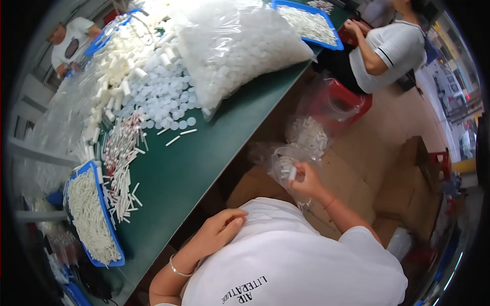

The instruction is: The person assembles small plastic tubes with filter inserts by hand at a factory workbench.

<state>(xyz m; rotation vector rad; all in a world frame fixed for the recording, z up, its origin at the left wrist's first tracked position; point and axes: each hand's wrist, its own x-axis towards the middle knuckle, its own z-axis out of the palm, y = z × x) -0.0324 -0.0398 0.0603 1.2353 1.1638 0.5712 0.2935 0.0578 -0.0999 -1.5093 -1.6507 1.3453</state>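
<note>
– Where is this view looking from?
– It is riding on the person's head, the left of two side-by-side fisheyes, and is facing down over the white shirt point(301, 255), the left hand point(220, 232) and the right hand point(309, 182).
– How near is it sitting?
– The shirt is looming close at the lower edge; the green table point(176, 171) is stretching farther off, toward the upper left.

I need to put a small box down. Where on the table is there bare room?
Green tabletop lies bare between the stick pile, the big bag and its edge nearest the left hand, below three loose sticks. Crowded: the upper left, under white tubes and round pieces, and the left, around the blue tray.
</note>
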